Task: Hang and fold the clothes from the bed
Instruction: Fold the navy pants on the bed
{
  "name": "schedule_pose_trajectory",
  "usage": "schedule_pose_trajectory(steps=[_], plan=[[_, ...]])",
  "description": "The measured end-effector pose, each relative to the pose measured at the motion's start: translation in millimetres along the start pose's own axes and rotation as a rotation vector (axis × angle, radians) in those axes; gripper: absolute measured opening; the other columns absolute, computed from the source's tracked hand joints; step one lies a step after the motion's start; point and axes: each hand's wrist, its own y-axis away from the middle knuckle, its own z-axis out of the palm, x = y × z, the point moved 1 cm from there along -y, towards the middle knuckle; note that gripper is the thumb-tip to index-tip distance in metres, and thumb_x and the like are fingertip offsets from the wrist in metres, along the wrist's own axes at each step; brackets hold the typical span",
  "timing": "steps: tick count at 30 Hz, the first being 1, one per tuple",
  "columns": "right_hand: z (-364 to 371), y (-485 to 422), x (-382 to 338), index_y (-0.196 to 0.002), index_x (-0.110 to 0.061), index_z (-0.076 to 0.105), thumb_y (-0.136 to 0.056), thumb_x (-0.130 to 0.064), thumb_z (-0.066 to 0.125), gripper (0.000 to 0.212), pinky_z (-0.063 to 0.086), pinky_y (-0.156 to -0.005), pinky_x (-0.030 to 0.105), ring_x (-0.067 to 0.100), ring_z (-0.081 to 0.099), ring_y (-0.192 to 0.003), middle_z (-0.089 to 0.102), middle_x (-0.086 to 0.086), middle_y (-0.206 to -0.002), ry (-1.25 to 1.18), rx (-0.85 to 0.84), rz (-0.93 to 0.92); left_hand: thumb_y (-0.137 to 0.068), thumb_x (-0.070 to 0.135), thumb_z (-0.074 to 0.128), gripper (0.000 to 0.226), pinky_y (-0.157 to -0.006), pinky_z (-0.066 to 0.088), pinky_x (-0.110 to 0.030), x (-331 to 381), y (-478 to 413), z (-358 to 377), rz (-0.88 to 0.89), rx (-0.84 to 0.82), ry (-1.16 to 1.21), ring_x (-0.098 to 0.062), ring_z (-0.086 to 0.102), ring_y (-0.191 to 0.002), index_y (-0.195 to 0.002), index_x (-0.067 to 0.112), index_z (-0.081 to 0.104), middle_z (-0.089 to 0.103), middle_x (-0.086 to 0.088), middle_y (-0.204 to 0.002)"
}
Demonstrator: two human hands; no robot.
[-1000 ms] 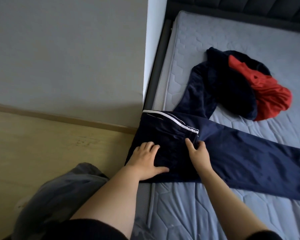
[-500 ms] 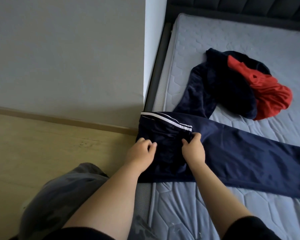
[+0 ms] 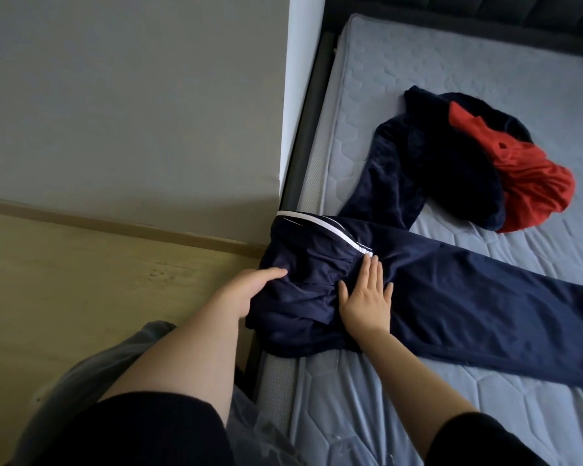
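Trousers (image 3: 451, 307) lie under right hand (image 3: 366, 297), now flat instead of pinching; left hand (image 3: 249, 290) grips their edge.

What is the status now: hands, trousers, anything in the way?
Left hand grips navy trousers at the waist end. Right hand flat, pressing on them. Trousers stretched across the mattress, waist bunched. Dark-and-red clothes heap beyond, not blocking.

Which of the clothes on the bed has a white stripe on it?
The navy trousers laid out flat, striped at the waistband; the crumpled dark blue garment and the red garment beyond show none.
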Motion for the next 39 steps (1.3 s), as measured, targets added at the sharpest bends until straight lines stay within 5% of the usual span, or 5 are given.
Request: schedule_pose_trajectory(steps=[10,22,26,35,39], plan=[[-23.4,26.2,-83.1,-0.152,-0.009,-0.003,-0.102,-0.038,0.029,0.066,0.004,-0.118,0.046,0.018,0.000,-0.148,-0.002,0.008,-0.161,-0.337,-0.119,0.052,-0.083,0.013,0.064,0.014,-0.058,0.053,-0.027,46.6,82.8,-10.8,0.421,-0.035,0.167,-0.025,0.069,-0.065,-0.093,0.004,0.068,0.072,-0.012,-0.076],[-63.1,13.8,-54.3,-0.128,-0.005,0.051,-0.104,-0.027,0.031,0.038,0.048,-0.090,0.035,0.027,0.060,-0.102,0.066,0.013,-0.107,-1.579,-0.529,0.432,-0.081,0.001,0.069,0.023,-0.074,0.051,-0.021,29.1,101.6,55.1,0.681,-0.126,-0.138,-0.015,0.064,-0.089,-0.094,0.019,0.065,0.069,0.001,-0.092],[-89.8,6.3,20.2,-0.110,-0.008,0.063,-0.099,-0.046,0.036,0.048,0.052,-0.060,0.030,0.020,0.070,-0.076,0.074,0.007,-0.081,-1.516,-0.303,0.528,-0.091,0.017,0.061,0.043,-0.085,0.045,-0.020,16.7,87.7,88.7,0.576,-0.397,-0.544,-0.009,0.053,-0.116,-0.131,0.030,0.052,0.055,0.006,-0.127],[-89.2,-6.1,29.2,-0.099,-0.020,0.068,-0.078,-0.046,0.071,0.033,0.048,-0.055,0.011,0.000,0.068,-0.070,0.073,-0.012,-0.077,-0.973,-0.127,0.254,-0.094,0.020,0.046,0.060,-0.118,0.015,-0.039,18.6,55.5,89.2,0.669,0.093,-0.876,-0.019,0.005,-0.146,-0.149,0.031,0.025,0.011,0.003,-0.159],[-86.3,-23.2,22.8,-0.095,-0.011,0.069,-0.092,-0.033,0.060,0.024,0.055,-0.069,0.029,0.019,0.072,-0.083,0.075,0.004,-0.087,-1.261,-0.236,0.395,-0.099,0.032,0.039,0.061,-0.117,0.012,-0.051,15.0,39.4,84.7,0.564,0.192,-0.997,-0.021,-0.006,-0.147,-0.151,0.034,0.009,-0.005,0.003,-0.161]])
